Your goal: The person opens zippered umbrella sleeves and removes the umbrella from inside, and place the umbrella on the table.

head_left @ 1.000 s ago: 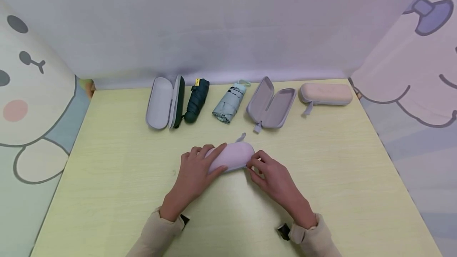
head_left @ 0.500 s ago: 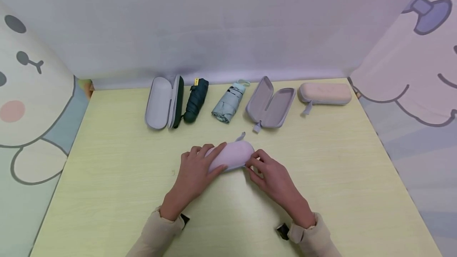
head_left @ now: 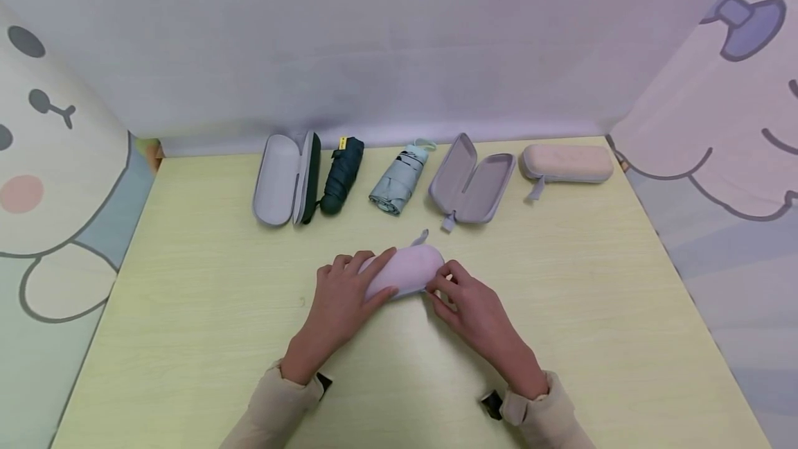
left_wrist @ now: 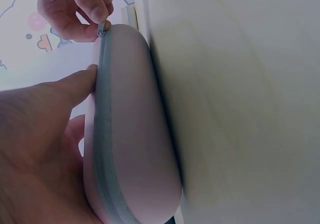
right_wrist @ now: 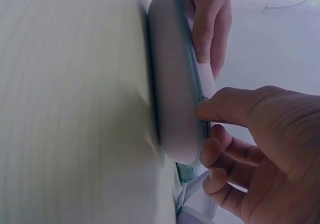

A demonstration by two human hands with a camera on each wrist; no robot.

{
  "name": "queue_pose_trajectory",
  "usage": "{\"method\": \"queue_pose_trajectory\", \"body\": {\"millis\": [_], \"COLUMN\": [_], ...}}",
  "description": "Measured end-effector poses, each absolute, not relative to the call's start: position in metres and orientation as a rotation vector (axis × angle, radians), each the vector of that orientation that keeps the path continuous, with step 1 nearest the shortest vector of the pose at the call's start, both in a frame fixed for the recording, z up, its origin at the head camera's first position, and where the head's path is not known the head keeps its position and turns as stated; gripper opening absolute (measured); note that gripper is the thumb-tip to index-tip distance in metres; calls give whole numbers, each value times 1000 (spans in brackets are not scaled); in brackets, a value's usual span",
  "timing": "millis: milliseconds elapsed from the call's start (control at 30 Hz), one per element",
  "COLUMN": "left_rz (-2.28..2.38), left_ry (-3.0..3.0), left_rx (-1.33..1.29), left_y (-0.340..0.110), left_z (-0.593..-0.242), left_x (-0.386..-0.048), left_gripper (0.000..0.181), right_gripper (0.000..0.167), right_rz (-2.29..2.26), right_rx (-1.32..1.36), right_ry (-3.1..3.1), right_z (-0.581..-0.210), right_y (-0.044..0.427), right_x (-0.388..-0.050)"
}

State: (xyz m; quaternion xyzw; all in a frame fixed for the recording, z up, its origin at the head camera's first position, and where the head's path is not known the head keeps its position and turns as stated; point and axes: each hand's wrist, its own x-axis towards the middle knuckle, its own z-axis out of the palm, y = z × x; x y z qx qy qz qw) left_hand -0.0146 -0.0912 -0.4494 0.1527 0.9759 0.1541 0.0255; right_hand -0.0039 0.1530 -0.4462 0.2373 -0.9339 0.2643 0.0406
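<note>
A pale pink hard case (head_left: 414, 269) with a grey-blue zipper lies on the table, its strap (head_left: 421, 238) pointing away at the back. My left hand (head_left: 339, 300) grips its left part, fingers spread over the top and thumb along the near side. At the near right corner my right hand (head_left: 470, 303) pinches the zipper pull (left_wrist: 102, 28) between thumb and finger. In the left wrist view the zipper (left_wrist: 104, 129) looks closed along the visible side. The right wrist view shows the right thumb on the case (right_wrist: 175, 83) at the zipper line.
Along the back of the table (head_left: 206, 338) lie an open case with a dark shell (head_left: 277, 180), a dark folded umbrella (head_left: 343, 175), a light blue folded umbrella (head_left: 400, 179), an open grey-purple case (head_left: 483, 189) and a closed peach case (head_left: 569, 163).
My right hand has moved very slightly left along the near edge of the case, still pinching the pull. The left hand keeps its grip.
</note>
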Motion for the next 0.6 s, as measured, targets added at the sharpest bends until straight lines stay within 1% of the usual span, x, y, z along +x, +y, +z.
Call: {"method": "queue_pose_trajectory", "body": {"millis": [600], "left_rz": [450], "left_ry": [3004], "left_rx": [414], "left_y": [-84], "left_z": [-451], "left_x": [-16], "left_gripper": [67], "right_gripper": [12], "right_rz": [803], "right_rx": [710], "right_ry": [-2833], "right_z": [-449], "right_y": [144], "right_x": [1]}}
